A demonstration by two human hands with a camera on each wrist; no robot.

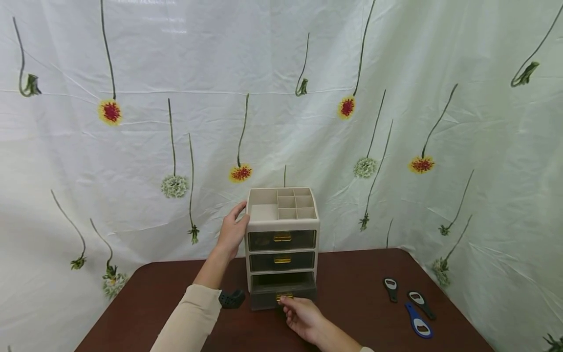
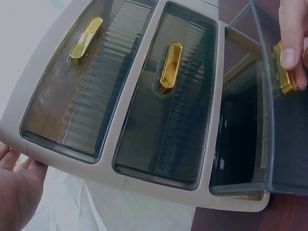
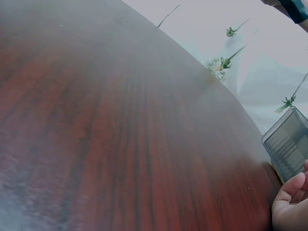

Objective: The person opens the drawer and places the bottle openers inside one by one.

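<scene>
A cream drawer organizer (image 1: 282, 225) with three smoky see-through drawers stands on the dark red-brown table. Its bottom drawer (image 1: 281, 297) is pulled partway out, while the upper two are closed. My right hand (image 1: 305, 318) pinches the gold handle (image 2: 286, 72) of that bottom drawer between thumb and fingers. Against the organizer's left side rests my left hand (image 1: 232, 230), with its fingers along the wall near the top. In the left wrist view, part of the left hand shows at the lower left edge of the frame. The right wrist view catches the drawer's corner and the right hand (image 3: 292, 204).
Two black bottle openers (image 1: 390, 289) and a blue bottle opener (image 1: 419, 320) lie at the table's right side. The organizer's top has divided compartments (image 1: 296, 204). A white floral cloth (image 1: 281, 132) hangs behind the table (image 1: 352, 278).
</scene>
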